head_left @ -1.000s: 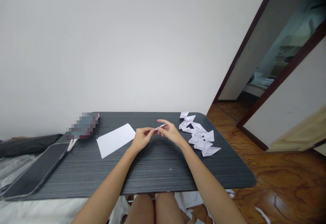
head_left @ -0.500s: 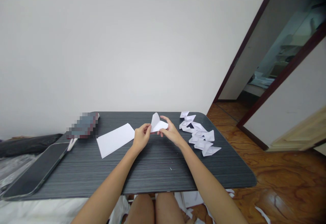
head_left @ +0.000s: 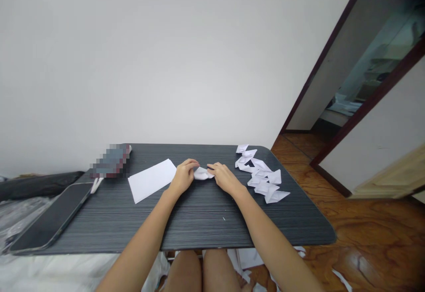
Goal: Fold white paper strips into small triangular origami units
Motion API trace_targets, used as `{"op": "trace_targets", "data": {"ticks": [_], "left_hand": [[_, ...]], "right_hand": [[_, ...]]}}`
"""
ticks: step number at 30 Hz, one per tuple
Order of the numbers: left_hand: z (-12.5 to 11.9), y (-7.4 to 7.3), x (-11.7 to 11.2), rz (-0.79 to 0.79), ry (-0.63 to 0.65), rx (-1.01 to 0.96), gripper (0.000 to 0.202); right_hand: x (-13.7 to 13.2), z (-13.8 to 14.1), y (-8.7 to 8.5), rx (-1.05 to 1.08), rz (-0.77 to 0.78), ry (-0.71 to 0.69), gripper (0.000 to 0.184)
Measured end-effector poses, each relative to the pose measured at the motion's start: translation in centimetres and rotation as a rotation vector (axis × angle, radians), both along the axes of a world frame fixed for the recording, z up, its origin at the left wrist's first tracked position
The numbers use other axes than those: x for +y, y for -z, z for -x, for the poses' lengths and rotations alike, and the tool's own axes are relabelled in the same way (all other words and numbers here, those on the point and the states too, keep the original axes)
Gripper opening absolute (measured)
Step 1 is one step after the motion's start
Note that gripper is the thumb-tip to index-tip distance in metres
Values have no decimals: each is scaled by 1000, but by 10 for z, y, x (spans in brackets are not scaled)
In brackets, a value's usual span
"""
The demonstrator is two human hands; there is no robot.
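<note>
A small folded sheet of white paper lies low at the middle of the dark table, between my hands. My left hand has its fingers closed on the paper's left end. On the right end, the bent fingers of my right hand pinch the paper. My fingers cover both ends of it. Left of my left hand lies a flat stack of white paper sheets. Several folded white paper pieces are strewn to the right of my right hand, some overlapping.
The dark table stands against a white wall. On its left are a tablet-like black panel and a blurred-out item with a white cable. Paper scraps lie on the wooden floor at the right.
The folded paper, held up with one flap raised, is now lower and flatter against the table. Both hands have turned palm-down over its ends.
</note>
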State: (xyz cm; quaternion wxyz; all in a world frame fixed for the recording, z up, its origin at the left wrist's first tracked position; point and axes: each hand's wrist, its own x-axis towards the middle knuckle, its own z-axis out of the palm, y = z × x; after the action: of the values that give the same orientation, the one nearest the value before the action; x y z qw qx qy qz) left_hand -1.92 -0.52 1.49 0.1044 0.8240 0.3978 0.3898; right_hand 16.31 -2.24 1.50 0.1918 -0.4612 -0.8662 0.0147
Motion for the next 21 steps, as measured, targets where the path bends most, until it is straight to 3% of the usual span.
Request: {"op": "trace_targets", "data": {"ticks": [4,6,14,21], "left_hand": [[1,-5,-9,40,256,225,37],[1,-7,-13,49,304,284,29],[0,-5,-14,10,276,349,21],[-7,-2,-17,-89,212,405,22]], "right_hand": [[-3,3,4,-46,50,-20,46],[-6,2,4,-28,87,-30,51],[-4,-9,3,89,226,-145,40],[0,-8,2,195,164,-222,29]]}}
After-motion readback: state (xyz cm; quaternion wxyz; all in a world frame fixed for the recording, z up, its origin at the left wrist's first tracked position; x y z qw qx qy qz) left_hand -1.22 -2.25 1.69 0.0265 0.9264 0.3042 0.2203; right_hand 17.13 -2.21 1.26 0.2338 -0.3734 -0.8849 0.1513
